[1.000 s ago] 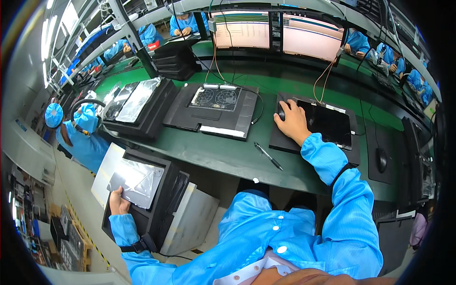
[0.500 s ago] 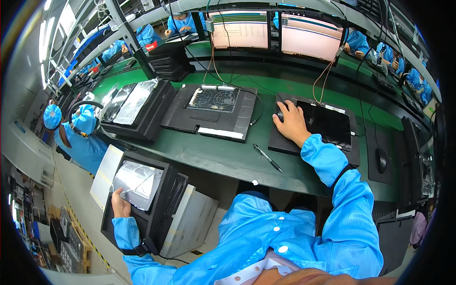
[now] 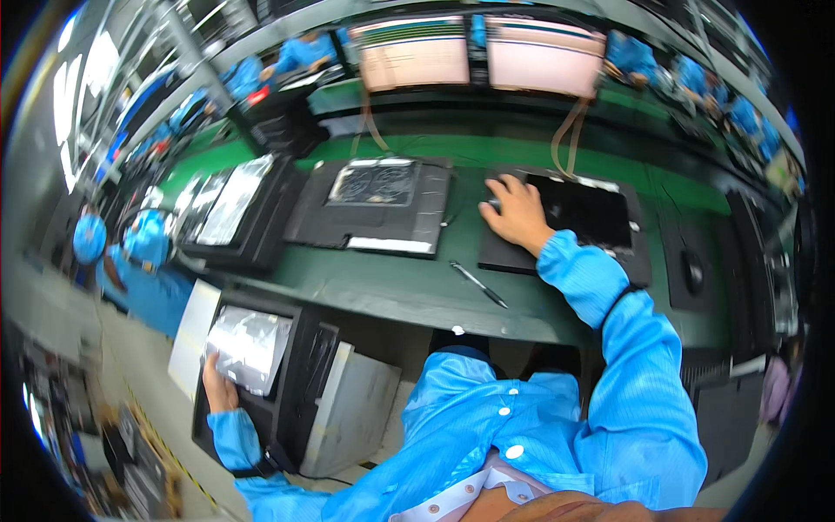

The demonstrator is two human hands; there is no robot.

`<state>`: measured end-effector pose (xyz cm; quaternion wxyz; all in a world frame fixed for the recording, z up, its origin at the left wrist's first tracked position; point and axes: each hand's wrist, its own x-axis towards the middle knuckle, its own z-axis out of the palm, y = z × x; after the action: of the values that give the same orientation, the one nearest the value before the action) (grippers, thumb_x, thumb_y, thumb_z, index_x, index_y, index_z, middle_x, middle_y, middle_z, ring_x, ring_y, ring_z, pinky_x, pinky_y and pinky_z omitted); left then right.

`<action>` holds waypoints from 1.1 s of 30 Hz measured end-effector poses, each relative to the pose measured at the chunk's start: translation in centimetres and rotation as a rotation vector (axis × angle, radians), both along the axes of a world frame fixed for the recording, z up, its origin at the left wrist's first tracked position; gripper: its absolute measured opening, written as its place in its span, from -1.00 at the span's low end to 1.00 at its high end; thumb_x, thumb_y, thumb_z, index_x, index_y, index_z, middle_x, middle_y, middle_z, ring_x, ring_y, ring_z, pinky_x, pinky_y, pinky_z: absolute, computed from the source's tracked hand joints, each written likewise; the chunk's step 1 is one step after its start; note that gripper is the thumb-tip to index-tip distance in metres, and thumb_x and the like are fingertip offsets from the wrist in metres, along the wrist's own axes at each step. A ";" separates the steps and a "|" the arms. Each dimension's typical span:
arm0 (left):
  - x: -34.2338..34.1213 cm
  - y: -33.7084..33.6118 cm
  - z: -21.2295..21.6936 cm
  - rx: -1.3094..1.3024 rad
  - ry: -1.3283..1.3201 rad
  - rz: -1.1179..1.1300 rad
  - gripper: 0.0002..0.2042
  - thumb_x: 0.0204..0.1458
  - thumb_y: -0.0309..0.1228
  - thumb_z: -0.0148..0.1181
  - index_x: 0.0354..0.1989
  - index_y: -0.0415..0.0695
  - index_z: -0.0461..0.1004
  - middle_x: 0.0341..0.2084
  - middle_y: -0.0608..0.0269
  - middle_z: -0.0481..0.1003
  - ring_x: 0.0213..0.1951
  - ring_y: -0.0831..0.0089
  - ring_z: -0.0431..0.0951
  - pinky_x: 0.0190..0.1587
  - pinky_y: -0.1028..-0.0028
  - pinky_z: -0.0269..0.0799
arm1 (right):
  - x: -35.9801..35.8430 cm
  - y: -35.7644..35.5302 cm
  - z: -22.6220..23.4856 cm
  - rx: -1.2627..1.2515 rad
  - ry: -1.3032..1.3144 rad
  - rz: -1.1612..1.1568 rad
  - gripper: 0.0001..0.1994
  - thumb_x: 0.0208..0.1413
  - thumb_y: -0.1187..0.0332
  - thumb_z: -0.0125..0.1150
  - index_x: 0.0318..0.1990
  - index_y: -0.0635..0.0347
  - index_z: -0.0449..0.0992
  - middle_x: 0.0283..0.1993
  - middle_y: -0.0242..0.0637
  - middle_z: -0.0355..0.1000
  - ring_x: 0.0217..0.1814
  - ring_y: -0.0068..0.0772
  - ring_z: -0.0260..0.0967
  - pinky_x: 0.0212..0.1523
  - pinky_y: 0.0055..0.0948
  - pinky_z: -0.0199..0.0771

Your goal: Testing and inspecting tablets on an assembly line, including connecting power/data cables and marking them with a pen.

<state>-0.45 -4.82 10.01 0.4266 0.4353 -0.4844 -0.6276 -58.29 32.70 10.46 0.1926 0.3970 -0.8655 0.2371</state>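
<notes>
At the lower left, my left hand (image 3: 219,388) is closed on the near left edge of a shiny silver packet (image 3: 250,350), which looks like a flat part in clear film. The packet lies in or just above a black foam tray (image 3: 300,374) beside the bench. On the bench, my right hand (image 3: 520,214) rests over a small black mouse (image 3: 494,205), mostly hidden under the fingers. The mouse is at the left side of a black base (image 3: 504,252) that carries a glossy dark screen panel (image 3: 591,213). Only motion-smeared outlines of my left fingers show.
A pen (image 3: 478,284) lies near the bench's front edge. Left of centre sits a black fixture (image 3: 383,222); farther left, a stacked tray holds silver packets (image 3: 230,204). Two monitors (image 3: 544,56) stand behind. Another mouse (image 3: 692,271) is at right. Co-workers in blue sit beyond.
The view has shifted and blurred, so bench things appear slightly farther left. The silver packet's film looks flatter and brighter in my left hand. My right hand stays over the mouse.
</notes>
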 end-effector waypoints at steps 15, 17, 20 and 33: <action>-7.6 7.9 8.0 -0.391 -0.725 -0.301 -0.54 0.37 -0.29 0.00 0.39 -0.16 0.25 0.34 0.10 0.30 0.36 0.15 0.26 0.41 0.22 0.18 | -8.0 50.1 16.8 0.336 0.125 -1.123 -0.43 0.12 -0.08 0.22 0.13 0.17 0.53 0.11 -0.08 0.50 0.21 0.03 0.43 0.17 -0.04 0.47; -11.3 13.5 9.6 -0.297 -0.536 -0.353 -0.57 0.38 -0.32 -0.03 0.35 -0.22 0.29 0.30 0.07 0.33 0.35 0.18 0.27 0.39 0.23 0.21 | -8.7 56.8 16.0 0.428 0.071 -1.226 -0.26 0.16 -0.25 0.12 0.29 0.16 0.39 0.27 -0.03 0.39 0.37 0.03 0.30 0.29 -0.01 0.37; -16.4 19.1 9.8 -0.369 -0.258 -0.561 -0.60 0.31 -0.36 0.08 0.24 -0.33 0.40 0.17 -0.04 0.47 0.22 0.26 0.47 0.22 0.29 0.42 | -11.4 60.9 13.5 0.472 -0.200 -1.261 0.01 0.12 -0.47 -0.04 0.48 0.22 0.15 0.56 -0.03 0.04 0.63 -0.11 -0.11 0.55 -0.12 -0.06; -29.3 31.1 3.5 -0.299 -0.093 -1.287 -0.65 0.30 -0.48 0.13 0.22 -0.30 0.42 0.06 0.07 0.56 0.15 0.32 0.54 0.25 0.35 0.42 | -9.9 57.5 13.6 0.242 0.901 -0.571 -0.77 0.26 0.44 0.22 0.05 0.18 0.57 -0.04 -0.16 0.57 -0.02 -0.10 0.52 0.02 -0.23 0.50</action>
<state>-29.71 26.28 13.53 0.0010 0.0219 -0.7476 -0.6638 -68.19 90.16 24.05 0.5538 0.2279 -0.7919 -0.1195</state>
